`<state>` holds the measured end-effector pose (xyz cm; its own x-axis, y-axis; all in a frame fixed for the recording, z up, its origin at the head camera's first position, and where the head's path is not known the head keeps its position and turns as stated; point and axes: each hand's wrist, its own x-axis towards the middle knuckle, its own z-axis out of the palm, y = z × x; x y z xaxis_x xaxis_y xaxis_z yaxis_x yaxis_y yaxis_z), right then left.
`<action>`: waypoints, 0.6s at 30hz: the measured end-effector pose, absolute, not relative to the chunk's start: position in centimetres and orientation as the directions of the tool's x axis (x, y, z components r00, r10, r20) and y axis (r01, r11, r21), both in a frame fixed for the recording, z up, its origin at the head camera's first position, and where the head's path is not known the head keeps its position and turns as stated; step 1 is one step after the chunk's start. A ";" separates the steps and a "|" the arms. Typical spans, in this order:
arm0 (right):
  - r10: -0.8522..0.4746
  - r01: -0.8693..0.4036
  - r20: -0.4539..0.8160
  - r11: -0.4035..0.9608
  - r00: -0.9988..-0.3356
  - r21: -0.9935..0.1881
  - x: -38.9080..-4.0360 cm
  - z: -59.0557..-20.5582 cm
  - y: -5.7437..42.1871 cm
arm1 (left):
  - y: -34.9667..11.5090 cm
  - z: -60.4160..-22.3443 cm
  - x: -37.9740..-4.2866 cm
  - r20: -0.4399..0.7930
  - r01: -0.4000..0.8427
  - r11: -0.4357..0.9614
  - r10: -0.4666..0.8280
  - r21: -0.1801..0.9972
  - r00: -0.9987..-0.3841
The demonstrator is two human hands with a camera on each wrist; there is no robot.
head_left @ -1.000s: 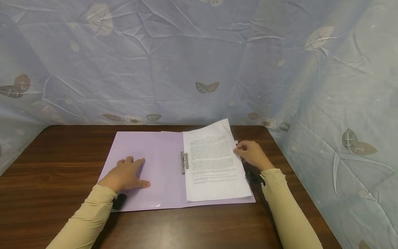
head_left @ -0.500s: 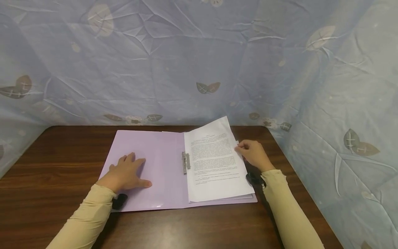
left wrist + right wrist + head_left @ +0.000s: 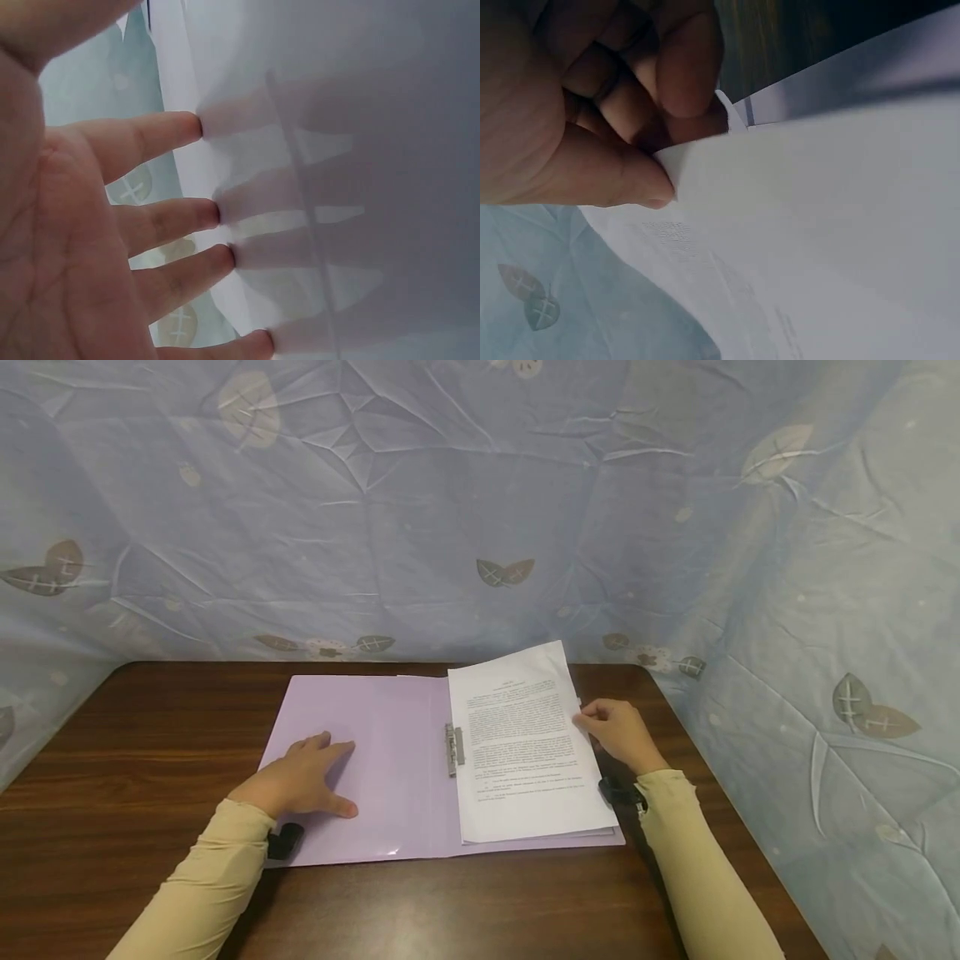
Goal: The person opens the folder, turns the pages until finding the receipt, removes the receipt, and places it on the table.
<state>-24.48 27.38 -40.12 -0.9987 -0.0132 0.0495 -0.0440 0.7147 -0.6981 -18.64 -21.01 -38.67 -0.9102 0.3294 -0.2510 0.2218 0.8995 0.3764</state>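
A pale purple folder lies spread open on the table. Printed white sheets rest on its right half, beside a metal clip at the spine. Their top right corner rises off the folder. My right hand pinches the top paper's right edge between thumb and fingers; in the right wrist view the thumb lies against the paper. Over the left cover, my left hand has its fingers spread, and the left wrist view shows its fingertips touching the smooth cover.
The brown wooden table extends around the folder. A patterned pale blue cloth hangs behind and along the sides. Dark wrist devices sit at the left wrist and right wrist. A small white tab shows beside the right fingers.
The top paper has shifted slightly right with my right hand, still pinched. My left hand has slid a little left on the cover. The head view has turned slightly.
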 end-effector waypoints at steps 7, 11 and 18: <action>-0.010 0.026 -0.047 0.703 -0.999 -0.710 -24.4 -40.1 27.8 | -21.1 -38.8 -18.8 -0.235 0.208 0.906 0.308 0.369 -0.922; -0.025 0.058 -0.101 0.675 -0.995 -0.736 -24.5 -40.1 28.4 | -21.1 -38.8 -18.9 -0.231 0.197 0.914 0.290 0.354 -0.929; -0.022 0.076 -0.118 0.646 -0.993 -0.760 -24.8 -40.1 28.7 | -21.0 -38.7 -18.9 -0.244 0.191 0.913 0.290 0.361 -0.925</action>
<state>-24.75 28.70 -40.15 -0.9928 -0.0217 -0.1181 0.0763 0.6455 -0.7599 -18.88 -20.98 -38.73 -0.9255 0.2900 -0.2437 0.1909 0.9128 0.3611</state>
